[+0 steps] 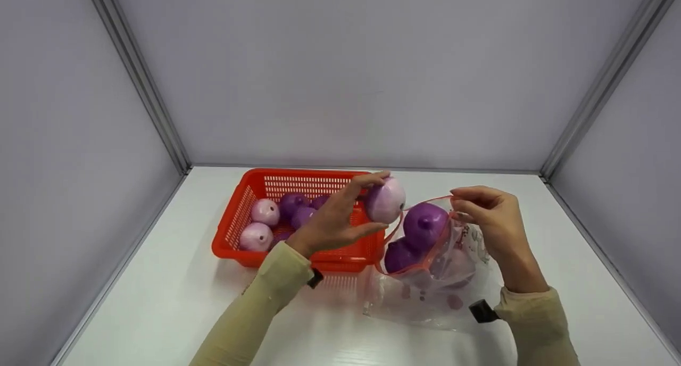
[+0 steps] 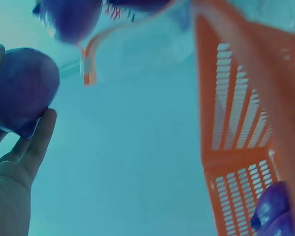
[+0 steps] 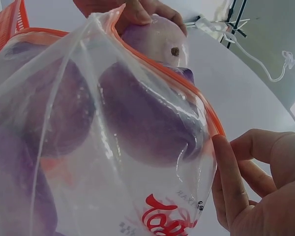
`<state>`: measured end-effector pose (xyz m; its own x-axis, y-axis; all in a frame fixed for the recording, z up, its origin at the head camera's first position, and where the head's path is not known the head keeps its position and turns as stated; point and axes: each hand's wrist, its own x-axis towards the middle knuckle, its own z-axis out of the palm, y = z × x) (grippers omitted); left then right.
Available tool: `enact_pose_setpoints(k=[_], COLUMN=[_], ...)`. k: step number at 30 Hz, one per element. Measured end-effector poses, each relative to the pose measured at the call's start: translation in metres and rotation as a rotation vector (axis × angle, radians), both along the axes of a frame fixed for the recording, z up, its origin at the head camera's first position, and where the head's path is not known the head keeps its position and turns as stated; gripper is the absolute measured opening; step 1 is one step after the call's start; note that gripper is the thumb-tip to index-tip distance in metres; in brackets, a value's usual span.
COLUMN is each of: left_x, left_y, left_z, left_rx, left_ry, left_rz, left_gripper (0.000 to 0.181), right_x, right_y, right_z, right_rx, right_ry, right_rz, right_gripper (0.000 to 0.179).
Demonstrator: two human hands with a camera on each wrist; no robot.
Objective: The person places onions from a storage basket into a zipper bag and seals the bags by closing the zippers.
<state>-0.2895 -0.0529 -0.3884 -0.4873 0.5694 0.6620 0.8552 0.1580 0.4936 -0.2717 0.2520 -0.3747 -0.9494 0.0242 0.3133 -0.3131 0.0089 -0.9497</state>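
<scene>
My left hand (image 1: 332, 219) grips a purple-and-white onion (image 1: 387, 201), glossy and with a dark root spot, between thumb and fingers. It is held above the gap between the basket and the bag. The left wrist view shows this onion (image 2: 24, 88) from its purple side. My right hand (image 1: 492, 217) pinches the red rim of a clear plastic bag (image 1: 420, 302), whose mouth stands open. Inside the bag are several onions, among them a purple onion (image 1: 425, 225) near the mouth. In the right wrist view the bag's red edge (image 3: 217, 120) lies between thumb and fingers.
A red slotted basket (image 1: 226, 230) stands left of the bag, with several onions (image 1: 256, 237) gathered toward its left side. Both rest on a white table (image 1: 159, 302). Grey panels (image 1: 351, 89) close in the back and sides.
</scene>
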Motion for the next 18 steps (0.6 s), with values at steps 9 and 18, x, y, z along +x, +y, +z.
enact_pose_setpoints(k=[9,18], left_x=[0.017,0.021], left_y=[0.017,0.029], left_z=[-0.017,-0.021], left_rx=[0.050,-0.024], left_ry=[0.056,0.107], left_rz=[-0.088,-0.075], left_gripper=[0.068,0.068], right_x=[0.001,0.002], right_y=[-0.002,-0.002], right_z=[0.000,0.003], right_rx=[-0.009,0.004], right_ry=[-0.019,-0.010], right_rz=[-0.003,-0.006], right_gripper=[0.019,0.022])
